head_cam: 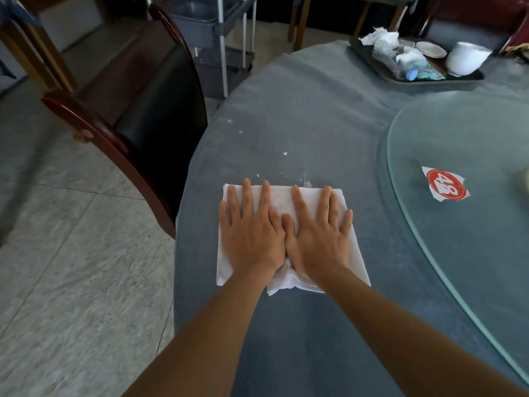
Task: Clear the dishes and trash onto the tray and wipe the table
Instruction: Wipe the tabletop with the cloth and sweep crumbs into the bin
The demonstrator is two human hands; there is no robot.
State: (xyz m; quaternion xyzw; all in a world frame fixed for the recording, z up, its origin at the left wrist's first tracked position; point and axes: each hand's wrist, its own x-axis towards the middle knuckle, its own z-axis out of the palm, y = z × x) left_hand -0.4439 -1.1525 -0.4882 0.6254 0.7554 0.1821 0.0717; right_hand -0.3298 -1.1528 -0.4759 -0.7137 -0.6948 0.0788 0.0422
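Your left hand (252, 233) and your right hand (317, 236) lay flat, side by side, on a folded white cloth (292, 196) in the lower middle of the frame. The thumbs touched each other. Neither grip held anything: the fingers were straight and spread, pressing the cloth down onto the grey-blue covered bench (300, 116). The cloth sat near the bench's left edge. Just above it in the frame, small yellowish crumbs (284, 153) were scattered on the cover, apart from the cloth.

In the upper right of the frame, a dark tray (369, 60) rested on the far part of the bench. It carried crumpled plastic and paper trash (386, 44), a small plate (430, 49) and a white bowl (465, 61). At the right, a round glass turntable (458, 224) lay on the bench, with a torn red-and-white label (445, 184) on the glass. A dark wooden chair (137, 110) with a black seat stood at the left, beside the bench.
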